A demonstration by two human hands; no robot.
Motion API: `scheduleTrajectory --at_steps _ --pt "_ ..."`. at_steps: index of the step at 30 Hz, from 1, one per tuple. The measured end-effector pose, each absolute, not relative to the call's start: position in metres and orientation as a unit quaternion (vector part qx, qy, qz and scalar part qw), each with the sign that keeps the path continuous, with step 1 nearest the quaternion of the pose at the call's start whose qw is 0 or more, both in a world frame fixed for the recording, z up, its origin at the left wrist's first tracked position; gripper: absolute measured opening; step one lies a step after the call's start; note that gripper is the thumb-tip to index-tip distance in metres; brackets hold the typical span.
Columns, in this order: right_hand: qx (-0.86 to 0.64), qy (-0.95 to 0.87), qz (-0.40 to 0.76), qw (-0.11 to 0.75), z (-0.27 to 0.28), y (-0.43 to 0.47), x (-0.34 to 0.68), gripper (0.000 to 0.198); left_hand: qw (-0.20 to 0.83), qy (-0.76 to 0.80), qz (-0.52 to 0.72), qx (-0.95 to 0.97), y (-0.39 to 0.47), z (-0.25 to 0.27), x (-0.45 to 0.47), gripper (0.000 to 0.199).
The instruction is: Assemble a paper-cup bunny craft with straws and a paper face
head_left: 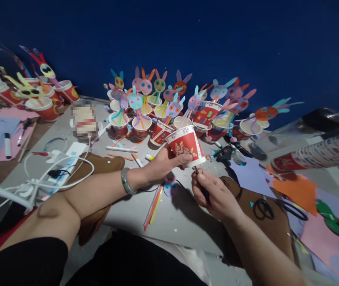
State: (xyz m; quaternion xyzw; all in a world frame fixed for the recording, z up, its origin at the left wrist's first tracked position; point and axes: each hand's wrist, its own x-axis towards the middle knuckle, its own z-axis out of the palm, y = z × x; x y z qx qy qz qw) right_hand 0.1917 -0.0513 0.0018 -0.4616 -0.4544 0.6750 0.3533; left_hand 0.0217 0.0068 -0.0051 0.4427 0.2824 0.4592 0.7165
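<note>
My left hand [165, 163] is closed around a red paper cup [185, 147] with a white rim and printed figures, held tilted above the table. Close to the cup's lower edge, my right hand [211, 190] grips a slim dark-handled tool [197, 172]; its kind and tip are not clear. A thin dark cord lies near that hand. Below the cup, a purple paper rabbit head [170, 188] rests on the grey table [145, 186], with red and yellow paper strips [153, 208] beside it.
Paper cups with paper rabbits [142, 123] crowd the table by the blue wall; more cups [43, 107] stand far left. A power strip [65, 167] and white cables lie left. Stacked cups [321, 153], black-handled scissors [264, 208] and coloured paper [297, 192] lie right.
</note>
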Motion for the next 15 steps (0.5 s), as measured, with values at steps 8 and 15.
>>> scheduleTrajectory --at_steps 8,15 --pt "-0.526 -0.709 0.374 0.285 0.001 -0.046 0.199 0.038 0.731 0.311 0.443 0.415 0.004 -0.007 0.022 0.038" --pt "-0.578 -0.794 -0.043 0.183 -0.016 -0.044 0.206 0.034 0.723 0.334 0.441 0.414 0.006 -0.015 0.026 0.041"
